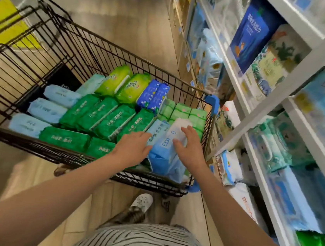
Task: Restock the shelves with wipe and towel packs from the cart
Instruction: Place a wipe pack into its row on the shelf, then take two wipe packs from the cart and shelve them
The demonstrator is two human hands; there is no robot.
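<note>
The light-blue pack (pixel 163 157) lies tilted in the near right corner of the cart (pixel 62 155), on the green packs (pixel 107 120). The left hand (pixel 134 148) and right hand (pixel 189 146) rest on it with fingers straight, not yet gripping. They should squeeze both sides, lift it clear of the rim, then swing it to the shelves (pixel 296 79).

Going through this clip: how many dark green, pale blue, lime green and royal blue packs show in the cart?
dark green packs: 6
pale blue packs, left side: 3
lime green packs: 2
royal blue packs: 2
Total: 13
</note>
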